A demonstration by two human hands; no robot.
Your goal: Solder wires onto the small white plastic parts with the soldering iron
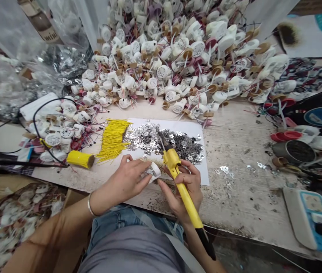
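Note:
My left hand [128,180] is closed around a small white plastic part [154,171] at the near edge of the wooden bench [234,151]. My right hand [186,187] grips the yellow handle of a soldering iron [181,182], whose dark tip points away from me over a heap of small silver metal tabs [175,142]. The fingertips of my right hand also touch the white part. The tabs lie on a white sheet [203,167]. A bundle of thin yellow wires [113,138] lies just left of the tabs.
A huge pile of white plastic parts with brown rings and red wires [178,53] fills the back of the bench. A smaller pile [61,131] and a yellow spool [79,159] lie to the left. Red caps and a round tin [293,149] stand right, a blue-white device [308,218] near right.

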